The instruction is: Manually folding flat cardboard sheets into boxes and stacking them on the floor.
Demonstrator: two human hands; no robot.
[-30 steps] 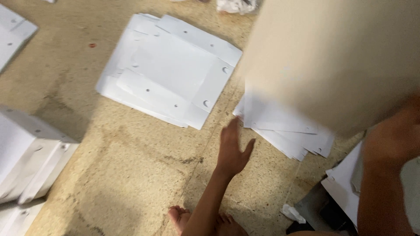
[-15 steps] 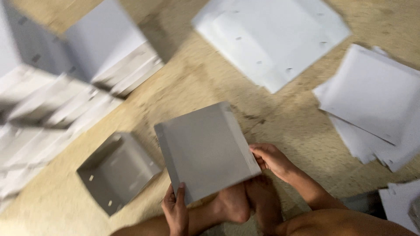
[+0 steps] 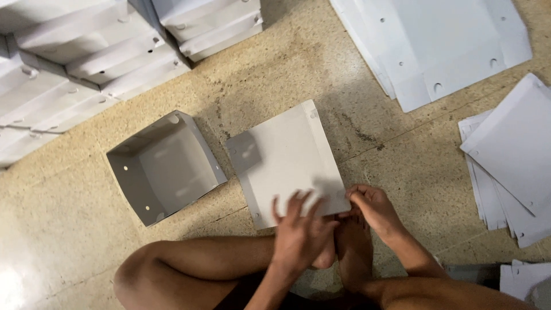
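A flat grey cardboard sheet (image 3: 287,155) with one side flap folded over lies on the floor in front of me. My left hand (image 3: 299,232) rests spread on its near edge. My right hand (image 3: 373,208) pinches the sheet's near right corner between thumb and fingers. My bare feet (image 3: 344,247) sit just below that edge. Left of the sheet stands an assembled open box (image 3: 163,166), empty, with small holes in its walls.
Stacks of finished white boxes (image 3: 86,63) fill the upper left. A pile of flat punched blanks (image 3: 442,46) lies at the upper right. More white sheets (image 3: 511,166) spread along the right edge. The floor (image 3: 69,252) is speckled beige stone.
The view has swung left and down from the blank piles. The sheet, held up in both hands half a second ago, now lies flat on the floor with a flap folded.
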